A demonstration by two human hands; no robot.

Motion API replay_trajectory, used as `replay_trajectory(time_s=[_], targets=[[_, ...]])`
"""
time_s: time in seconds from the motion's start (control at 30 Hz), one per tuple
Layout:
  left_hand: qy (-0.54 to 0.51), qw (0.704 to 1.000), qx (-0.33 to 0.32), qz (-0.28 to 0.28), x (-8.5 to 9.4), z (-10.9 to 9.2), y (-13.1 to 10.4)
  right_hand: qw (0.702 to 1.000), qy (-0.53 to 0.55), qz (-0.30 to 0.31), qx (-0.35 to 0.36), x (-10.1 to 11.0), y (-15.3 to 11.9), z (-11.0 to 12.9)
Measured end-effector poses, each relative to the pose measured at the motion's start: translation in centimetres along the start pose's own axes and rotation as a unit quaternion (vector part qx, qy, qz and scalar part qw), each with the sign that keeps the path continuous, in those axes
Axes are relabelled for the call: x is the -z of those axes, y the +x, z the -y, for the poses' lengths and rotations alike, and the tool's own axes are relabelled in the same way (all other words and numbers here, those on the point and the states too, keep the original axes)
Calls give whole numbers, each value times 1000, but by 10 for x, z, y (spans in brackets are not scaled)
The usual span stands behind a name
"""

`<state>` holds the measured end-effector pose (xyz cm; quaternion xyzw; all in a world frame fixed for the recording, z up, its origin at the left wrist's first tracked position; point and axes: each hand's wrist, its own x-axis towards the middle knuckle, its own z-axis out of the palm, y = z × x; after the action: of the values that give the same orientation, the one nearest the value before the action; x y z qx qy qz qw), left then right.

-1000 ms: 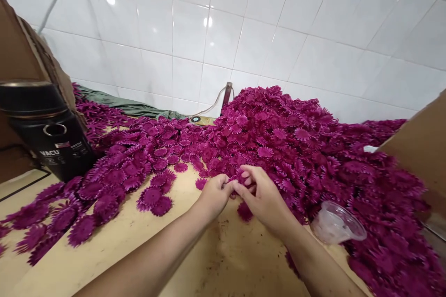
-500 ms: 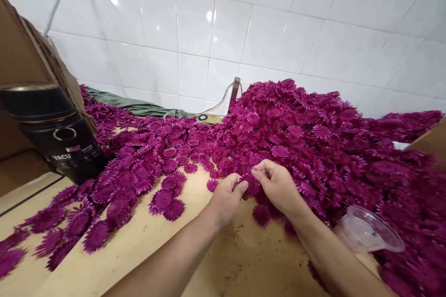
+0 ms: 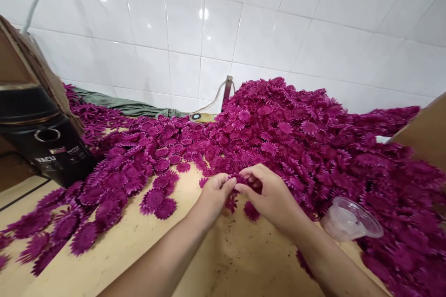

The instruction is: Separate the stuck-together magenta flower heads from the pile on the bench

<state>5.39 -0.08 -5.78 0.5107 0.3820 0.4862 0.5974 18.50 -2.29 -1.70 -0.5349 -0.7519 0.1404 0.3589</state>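
Note:
My left hand (image 3: 213,196) pinches a magenta artificial flower (image 3: 240,179) between thumb and finger, above the front edge of the big pile. Right beside it, my right hand (image 3: 271,191) bends its fingers and thumb around the other side of that flower. Both thumbs nearly meet, and most of the held flower is hidden by the fingers. A heap of similar flat magenta flowers (image 3: 285,132) rises behind and to the right of my hands. A few loose flowers (image 3: 251,211) lie on the table just below them.
A black flask (image 3: 62,153) stands at the left beside a cardboard box (image 3: 21,55). At the right, a clear plastic cup (image 3: 351,220) lies tipped against the flowers. Green cloth (image 3: 118,103) runs along the white tiled wall (image 3: 188,18), near a metal bracket (image 3: 227,87).
My right hand has turned, its thumb coming down toward my left thumb, and its fingers now close around the flower. The camera view has shifted slightly to the right.

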Motion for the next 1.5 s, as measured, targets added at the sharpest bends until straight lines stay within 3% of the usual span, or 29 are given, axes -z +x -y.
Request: replay_trajectory(time_s=[0.17, 0.27, 0.5, 0.6, 0.67, 0.77, 0.87, 0.93, 1.03, 1.13, 1.3, 1.43, 1.5], targets=[[32, 999, 2, -11, 2, 6, 0, 976, 168, 101, -95, -11, 4, -3], [31, 1000, 2, -2, 2, 6, 1, 978, 161, 90, -97, -13, 4, -6], [63, 998, -20, -24, -5, -4, -3, 994, -4, -69, -88, -11, 16, -14], [47, 998, -19, -32, -5, -5, -4, 967, -69, -220, -107, 10, 31, -34], [34, 999, -5, -38, -3, -6, -3, 954, -109, -260, -104, 24, 37, -46], [4, 999, 11, -47, -1, -7, 2, 959, -165, -230, -27, 33, 31, -47], [-26, 999, 17, -25, -2, -7, 3, 975, -144, -158, 62, 22, 15, -26], [-43, 999, 20, -8, -3, -6, 1, 987, -97, -100, 84, 10, 7, -8], [-70, 997, 39, -5, -2, -5, -3, 996, -53, -46, 60, -5, 3, 5], [-83, 995, 49, -6, -1, -3, -5, 999, -18, -24, 33, -12, 3, 2], [-55, 998, 15, -16, 0, -1, 1, 999, 34, -8, 31, -11, -2, -3], [-33, 999, 6, -26, 1, 2, 2, 999, 31, -33, -1, -8, -1, 2], [-19, 999, -1, -36, 2, 4, 2, 999, 43, 1, -34, -7, 3, 4]])
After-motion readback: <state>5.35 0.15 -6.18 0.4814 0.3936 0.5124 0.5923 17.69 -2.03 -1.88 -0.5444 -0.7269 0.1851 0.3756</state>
